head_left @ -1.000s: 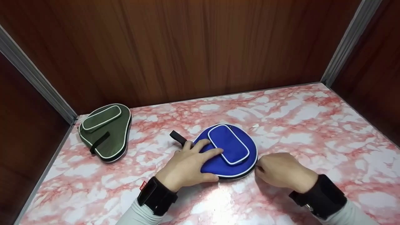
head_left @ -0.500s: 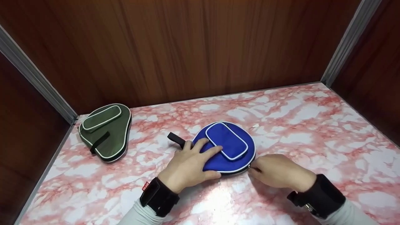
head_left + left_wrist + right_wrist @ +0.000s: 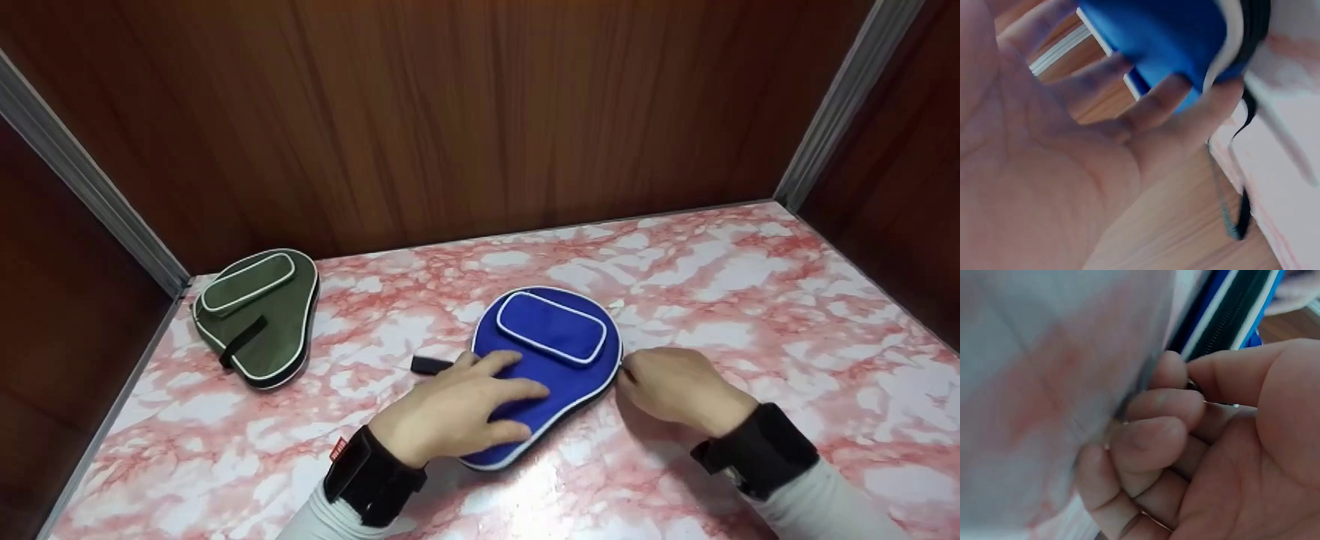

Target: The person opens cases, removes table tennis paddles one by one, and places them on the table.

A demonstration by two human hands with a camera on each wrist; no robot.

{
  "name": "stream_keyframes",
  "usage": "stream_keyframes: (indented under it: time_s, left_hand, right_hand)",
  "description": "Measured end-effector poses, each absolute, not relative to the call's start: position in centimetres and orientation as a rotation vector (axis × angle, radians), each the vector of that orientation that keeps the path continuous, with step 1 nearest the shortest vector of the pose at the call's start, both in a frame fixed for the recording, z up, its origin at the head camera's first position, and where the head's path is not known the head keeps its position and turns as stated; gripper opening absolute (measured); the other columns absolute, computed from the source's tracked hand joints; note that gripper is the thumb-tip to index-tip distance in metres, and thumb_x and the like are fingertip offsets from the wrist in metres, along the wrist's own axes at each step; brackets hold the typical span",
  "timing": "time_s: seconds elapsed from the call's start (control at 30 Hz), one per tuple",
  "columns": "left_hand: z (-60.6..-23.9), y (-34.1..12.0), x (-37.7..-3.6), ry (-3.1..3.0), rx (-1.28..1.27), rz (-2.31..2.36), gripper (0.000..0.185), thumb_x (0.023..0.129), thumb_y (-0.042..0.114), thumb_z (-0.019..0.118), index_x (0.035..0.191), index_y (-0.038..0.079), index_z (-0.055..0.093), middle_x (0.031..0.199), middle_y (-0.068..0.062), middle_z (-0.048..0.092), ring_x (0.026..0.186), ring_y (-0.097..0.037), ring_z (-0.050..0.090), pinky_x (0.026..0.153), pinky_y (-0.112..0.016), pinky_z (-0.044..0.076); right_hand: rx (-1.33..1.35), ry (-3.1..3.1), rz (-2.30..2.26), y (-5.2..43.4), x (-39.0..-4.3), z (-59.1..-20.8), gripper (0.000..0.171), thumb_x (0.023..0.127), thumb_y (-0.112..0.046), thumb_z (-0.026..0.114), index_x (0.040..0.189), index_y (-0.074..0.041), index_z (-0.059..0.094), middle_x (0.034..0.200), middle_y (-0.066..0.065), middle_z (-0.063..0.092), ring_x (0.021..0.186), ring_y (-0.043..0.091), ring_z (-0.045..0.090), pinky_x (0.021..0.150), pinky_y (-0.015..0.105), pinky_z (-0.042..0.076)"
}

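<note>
A blue table tennis bat case (image 3: 570, 379) with white piping lies flat before me, its raised pocket (image 3: 551, 328) at the wide end. My left hand (image 3: 450, 409) rests on the narrow half with fingers spread, and in the left wrist view its fingertips overlap the blue fabric (image 3: 1157, 39). At the case's right edge, my right hand (image 3: 675, 386) pinches a small dark zipper pull (image 3: 1192, 386) between thumb and forefinger, the other fingers curled in. The zipper (image 3: 1230, 318) runs along the case's side between two white lines. A black wrist strap (image 3: 431, 364) sticks out to the left.
An olive green bat case (image 3: 281, 341) with a black strap lies at the far left of the red-and-white marbled table (image 3: 735, 285). Wood panels (image 3: 480, 127) close off the back and both sides, with grey metal strips in the corners.
The blue case has turned counterclockwise, so its narrow end now points toward the near left. My right hand has first slid nearer, then farther along the edge. My left hand stays on the case.
</note>
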State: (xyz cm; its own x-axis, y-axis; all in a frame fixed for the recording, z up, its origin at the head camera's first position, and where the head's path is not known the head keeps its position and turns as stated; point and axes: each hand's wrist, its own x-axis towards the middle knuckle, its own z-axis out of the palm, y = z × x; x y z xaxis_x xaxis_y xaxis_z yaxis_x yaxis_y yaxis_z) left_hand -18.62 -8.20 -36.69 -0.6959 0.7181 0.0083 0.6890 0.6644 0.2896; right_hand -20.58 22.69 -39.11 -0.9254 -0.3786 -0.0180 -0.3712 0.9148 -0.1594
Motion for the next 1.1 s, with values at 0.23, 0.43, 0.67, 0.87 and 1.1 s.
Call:
stream_keyframes:
  time_s: [0.23, 0.43, 0.67, 0.87, 1.1]
  left_hand:
    - [-37.0, -6.9, -18.3, 2.783, 1.378, 0.316, 0.053, 0.101, 0.054, 0.076, 0.150, 0.036, 0.069, 0.158, -0.007, 0.058, 0.143, -0.028, 0.053, 0.118, -0.050, 0.043]
    - [-37.8, -5.9, -18.3, 2.803, 1.444, 0.234, 0.055, 0.105, 0.062, 0.067, 0.155, 0.039, 0.065, 0.166, -0.001, 0.052, 0.153, -0.028, 0.044, 0.121, -0.060, 0.038]
    - [-37.9, -6.2, -18.4, 2.770, 1.413, 0.289, 0.057, 0.105, 0.062, 0.066, 0.156, 0.039, 0.063, 0.168, -0.001, 0.050, 0.155, -0.028, 0.042, 0.122, -0.056, 0.038]
    - [-38.1, -6.2, -18.4, 2.784, 1.403, 0.285, 0.056, 0.105, 0.063, 0.066, 0.156, 0.040, 0.063, 0.168, -0.001, 0.050, 0.155, -0.027, 0.042, 0.121, -0.057, 0.039]
    - [-38.1, -6.3, -18.3, 2.796, 1.380, 0.275, 0.056, 0.105, 0.063, 0.066, 0.156, 0.042, 0.063, 0.168, 0.000, 0.050, 0.155, -0.025, 0.041, 0.118, -0.058, 0.041]
  right_hand:
    - [-0.505, 3.028, -0.217, 23.3, -21.8, -39.3, 0.029, 0.108, -0.020, 0.055, 0.080, -0.014, 0.060, 0.076, 0.005, 0.063, 0.076, 0.031, 0.071, 0.071, 0.060, 0.057]
    - [-0.482, 3.040, -0.233, 23.3, -22.0, -39.3, 0.027, 0.108, -0.020, 0.056, 0.082, -0.014, 0.062, 0.079, 0.008, 0.067, 0.080, 0.034, 0.073, 0.072, 0.061, 0.058]
    - [-0.519, 3.046, -0.252, 23.3, -21.9, -39.5, 0.025, 0.108, -0.020, 0.056, 0.085, -0.014, 0.063, 0.084, 0.010, 0.071, 0.085, 0.038, 0.075, 0.075, 0.062, 0.058]
    - [-0.574, 3.044, -0.235, 23.0, -21.3, -39.7, 0.027, 0.109, -0.022, 0.056, 0.085, -0.014, 0.064, 0.085, 0.011, 0.072, 0.083, 0.038, 0.075, 0.075, 0.060, 0.059]
    - [-0.659, 3.061, -0.250, 22.6, -20.3, -39.8, 0.030, 0.108, -0.021, 0.057, 0.079, -0.016, 0.062, 0.079, 0.008, 0.069, 0.075, 0.034, 0.072, 0.072, 0.057, 0.058]
